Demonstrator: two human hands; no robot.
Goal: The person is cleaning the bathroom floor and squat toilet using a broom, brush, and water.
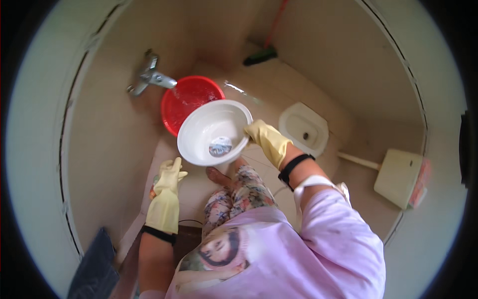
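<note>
A round white basin (211,130) hangs aloft; mouth upward.

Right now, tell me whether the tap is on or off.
The tap is on: water streams from it into the red basin.

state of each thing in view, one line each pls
Chrome wall tap: on, water running.
Red round plastic basin: under the stream, water inside.
White round plastic basin: held up, tilted.
Right hand in yellow rubber glove: gripping the white basin's rim.
Left hand in yellow rubber glove: near that basin, grip unclear.
White ceramic squat toilet: uncovered.
Red-handled green broom: head down.
</note>
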